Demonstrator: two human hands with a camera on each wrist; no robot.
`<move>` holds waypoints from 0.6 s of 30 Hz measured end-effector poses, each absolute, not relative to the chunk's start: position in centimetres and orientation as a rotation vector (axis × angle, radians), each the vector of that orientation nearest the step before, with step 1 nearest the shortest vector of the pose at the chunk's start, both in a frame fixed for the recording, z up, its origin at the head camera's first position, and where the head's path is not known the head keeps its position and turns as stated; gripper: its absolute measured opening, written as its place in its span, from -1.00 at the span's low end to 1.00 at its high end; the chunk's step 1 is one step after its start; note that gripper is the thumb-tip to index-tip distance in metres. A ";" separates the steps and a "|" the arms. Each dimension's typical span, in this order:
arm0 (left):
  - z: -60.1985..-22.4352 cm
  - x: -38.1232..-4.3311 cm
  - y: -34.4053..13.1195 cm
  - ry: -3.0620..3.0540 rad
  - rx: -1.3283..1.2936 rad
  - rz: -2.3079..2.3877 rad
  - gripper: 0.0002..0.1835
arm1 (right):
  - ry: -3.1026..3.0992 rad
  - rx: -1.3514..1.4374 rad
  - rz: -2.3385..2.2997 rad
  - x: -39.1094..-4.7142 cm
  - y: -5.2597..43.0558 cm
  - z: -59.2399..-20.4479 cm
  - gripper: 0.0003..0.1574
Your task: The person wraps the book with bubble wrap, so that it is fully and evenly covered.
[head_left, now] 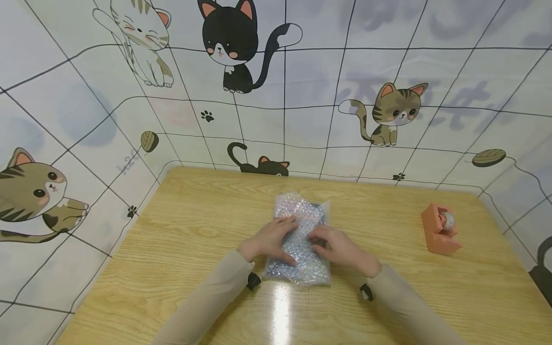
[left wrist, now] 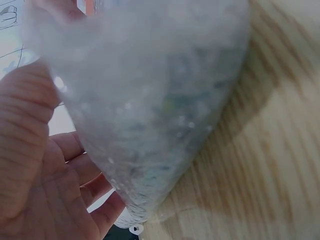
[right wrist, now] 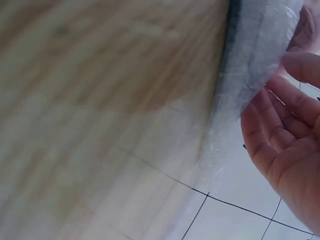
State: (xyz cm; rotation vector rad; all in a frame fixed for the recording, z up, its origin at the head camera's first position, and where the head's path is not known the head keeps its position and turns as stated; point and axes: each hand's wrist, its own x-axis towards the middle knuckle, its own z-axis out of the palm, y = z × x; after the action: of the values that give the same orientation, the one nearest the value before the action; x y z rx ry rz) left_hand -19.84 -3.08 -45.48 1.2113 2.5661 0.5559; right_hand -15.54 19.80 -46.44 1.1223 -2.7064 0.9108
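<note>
A flat packet in clear bubble wrap (head_left: 302, 249) lies at the middle of the wooden table, with something dark bluish showing through the plastic. Across its left side my left hand (head_left: 273, 239) rests with thumb and fingers spread. My right hand (head_left: 334, 244) touches the wrap's right side with softly bent fingers. In the left wrist view the bubble wrap (left wrist: 150, 100) fills the middle, beside the palm and fingers of the left hand (left wrist: 50, 185). The right wrist view has the right hand's fingertips against the edge of the wrap (right wrist: 250, 60).
An orange tape dispenser (head_left: 440, 230) with a roll of tape stands on the right part of the table (head_left: 207, 215). Behind and to the left rises a white gridded covering (head_left: 310, 129) printed with cartoon cats.
</note>
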 end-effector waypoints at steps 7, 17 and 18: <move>-45.5 -19.9 -3.0 2.566 1.197 0.549 0.09 | -2.724 1.149 0.766 -15.4 19.5 -46.8 -0.57; -45.5 -19.9 -2.9 2.572 1.183 0.550 0.08 | -2.775 1.154 0.786 -15.4 19.5 -46.6 -0.51; -45.5 -19.9 -2.9 2.573 1.183 0.549 0.08 | -2.782 1.150 0.779 -15.5 19.5 -46.6 -0.50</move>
State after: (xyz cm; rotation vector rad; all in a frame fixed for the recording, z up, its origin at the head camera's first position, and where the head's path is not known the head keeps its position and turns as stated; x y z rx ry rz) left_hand -19.93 -2.93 -45.50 1.1832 2.5730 0.5494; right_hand -15.47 19.48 -46.58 1.1501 -2.7822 0.7790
